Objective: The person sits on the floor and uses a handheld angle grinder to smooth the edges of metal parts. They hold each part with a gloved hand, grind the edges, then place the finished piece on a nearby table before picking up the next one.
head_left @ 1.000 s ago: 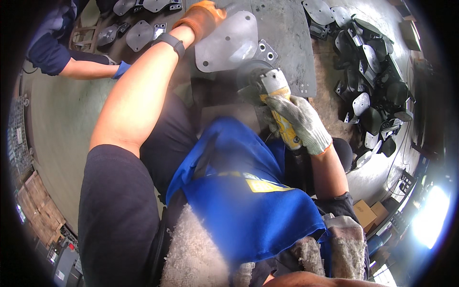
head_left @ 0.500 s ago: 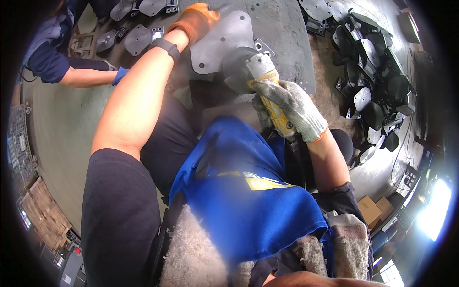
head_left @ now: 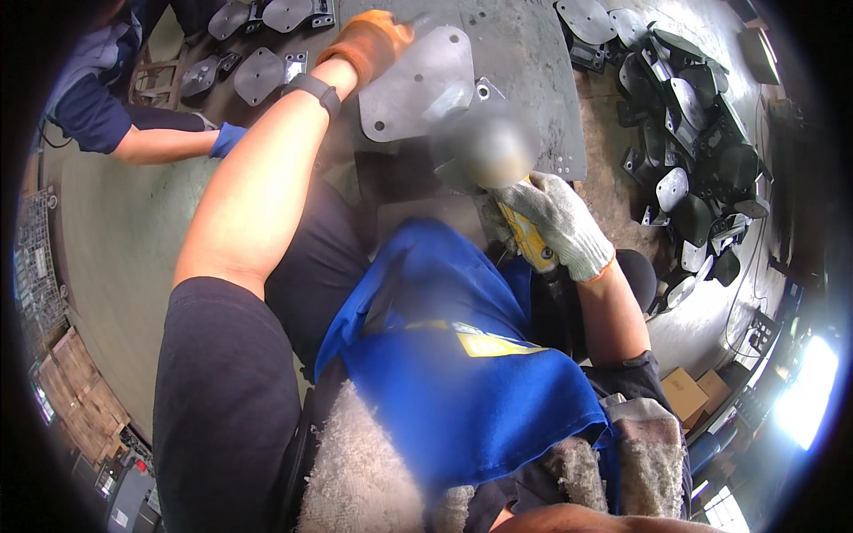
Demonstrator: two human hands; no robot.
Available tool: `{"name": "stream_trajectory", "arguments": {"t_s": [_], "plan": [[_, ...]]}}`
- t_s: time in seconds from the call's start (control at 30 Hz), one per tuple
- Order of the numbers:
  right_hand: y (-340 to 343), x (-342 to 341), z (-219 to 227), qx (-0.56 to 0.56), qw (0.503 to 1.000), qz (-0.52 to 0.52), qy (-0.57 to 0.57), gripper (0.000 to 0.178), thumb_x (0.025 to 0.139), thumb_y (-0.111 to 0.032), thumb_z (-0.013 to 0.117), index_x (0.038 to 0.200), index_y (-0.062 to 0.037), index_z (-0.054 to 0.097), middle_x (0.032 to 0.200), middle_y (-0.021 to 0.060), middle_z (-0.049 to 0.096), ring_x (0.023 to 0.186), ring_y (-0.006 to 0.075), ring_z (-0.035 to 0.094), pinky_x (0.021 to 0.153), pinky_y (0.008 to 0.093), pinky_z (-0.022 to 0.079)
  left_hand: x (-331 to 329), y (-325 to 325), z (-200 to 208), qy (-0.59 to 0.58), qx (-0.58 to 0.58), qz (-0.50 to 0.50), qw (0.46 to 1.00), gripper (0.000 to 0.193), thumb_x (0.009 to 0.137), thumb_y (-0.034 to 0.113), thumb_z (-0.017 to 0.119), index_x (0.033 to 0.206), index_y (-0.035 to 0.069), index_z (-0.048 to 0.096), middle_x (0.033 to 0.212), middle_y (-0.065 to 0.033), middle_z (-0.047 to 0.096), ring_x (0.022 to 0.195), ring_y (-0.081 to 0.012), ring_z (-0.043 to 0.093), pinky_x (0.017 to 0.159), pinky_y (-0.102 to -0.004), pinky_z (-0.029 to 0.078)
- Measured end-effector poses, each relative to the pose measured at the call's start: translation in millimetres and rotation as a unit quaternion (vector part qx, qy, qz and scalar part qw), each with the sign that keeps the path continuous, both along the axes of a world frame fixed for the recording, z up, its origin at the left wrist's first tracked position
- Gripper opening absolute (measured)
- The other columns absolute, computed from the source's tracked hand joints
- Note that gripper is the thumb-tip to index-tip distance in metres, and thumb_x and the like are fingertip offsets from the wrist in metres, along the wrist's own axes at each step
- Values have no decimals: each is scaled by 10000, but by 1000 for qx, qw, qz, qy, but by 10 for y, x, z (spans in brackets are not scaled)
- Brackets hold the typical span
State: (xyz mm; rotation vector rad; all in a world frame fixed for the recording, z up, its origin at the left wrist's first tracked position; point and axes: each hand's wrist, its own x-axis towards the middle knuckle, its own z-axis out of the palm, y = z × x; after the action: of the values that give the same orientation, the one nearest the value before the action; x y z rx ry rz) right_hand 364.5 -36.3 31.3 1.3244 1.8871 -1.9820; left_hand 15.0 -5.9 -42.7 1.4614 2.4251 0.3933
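A flat grey metal plate [head_left: 418, 89] with rounded corners and holes lies on the dark work table. At its far left edge, my left hand [head_left: 371, 43], in an orange glove, has its fingers curled against the plate. My right hand [head_left: 560, 218], in a grey-white knitted glove, is closed round the yellow body of an angle grinder [head_left: 528, 238]. The grinder's round head, blurred, covers the plate's near right corner; whether its disc touches the metal is hidden. Beside that corner shows a smaller metal piece with a round hole [head_left: 484, 91].
Many dark metal brackets [head_left: 689, 115] are heaped on the floor at right. More plates [head_left: 259, 76] lie at far left. A co-worker's arm with a blue glove [head_left: 227, 140] reaches in from the left. The grinder's cord or hose [head_left: 562, 306] runs down beside my right leg.
The grinder's head has swung right and toward me, tilting so that more of the plate's near right part shows. My left hand stays at the plate's edge.
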Motion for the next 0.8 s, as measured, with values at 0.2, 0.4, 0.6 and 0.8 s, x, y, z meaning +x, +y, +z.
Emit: {"name": "stream_trajectory", "arguments": {"t_s": [0.2,0.4,0.6,0.8], "plan": [[-5,-164,83,-35,999,3,-5,420,987,-371,671,1118,28,663,867,65,667,733,114,611,637,268,500,-187,-89,-84,85,-46,-93,991,473,916,377,528,1182,32,713,1181,-233,714,1101,-447,668,977,-480,531],[7,-318,237,-53,998,10,10,432,995,-391,659,1083,32,662,865,63,675,695,124,612,612,282,496,-106,-73,41,-23,-48,16,998,456,909,375,533,1161,43,719,1201,-241,702,1107,-449,663,978,-474,532],[-48,-195,213,-59,997,-2,43,440,996,-412,650,1076,20,673,847,66,682,694,123,616,613,278,496,-188,-47,-84,-6,-50,-18,999,444,914,377,536,1148,51,725,1188,-236,709,1103,-452,662,972,-466,534],[93,-357,324,-60,997,-32,36,456,997,-440,642,1097,3,690,847,53,682,731,113,621,613,272,489,-192,-51,-96,14,-52,-25,998,455,917,385,529,1176,61,716,1204,-231,705,1125,-461,650,989,-468,528]]}}
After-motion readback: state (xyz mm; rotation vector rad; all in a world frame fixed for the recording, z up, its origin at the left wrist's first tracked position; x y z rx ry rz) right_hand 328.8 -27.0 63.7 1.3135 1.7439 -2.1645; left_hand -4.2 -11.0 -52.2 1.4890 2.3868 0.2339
